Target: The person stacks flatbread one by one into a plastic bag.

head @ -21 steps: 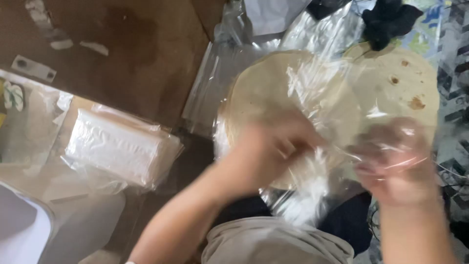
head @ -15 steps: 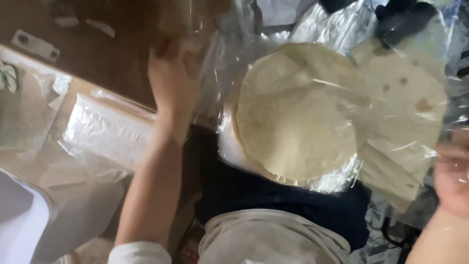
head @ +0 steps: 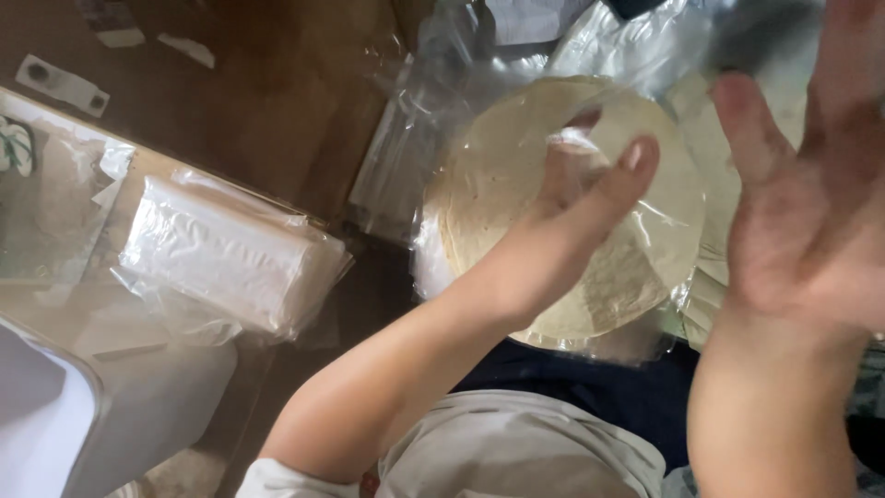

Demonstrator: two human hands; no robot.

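1. Two hands are up in front of me, over a round stack of flat breads (head: 516, 175) wrapped in thin clear plastic (head: 433, 138).
2. My left hand (head: 562, 231) reaches in from below. Its fingers pinch a bit of the plastic on top of the stack, near the middle.
3. My right hand (head: 811, 203) is flat and wide, holding nothing (it looks blurry). It hangs just beside the stack, on the right.
4. The stack sits over my lap, past the edge of the brown surface (head: 240, 101).
5. A white packet in a clear bag (head: 226, 254) lies off to the left, well apart.
6. I think I am at the unwrapping step. The next move needs a gentle pull, so the plastic lifts and the breads stay put.
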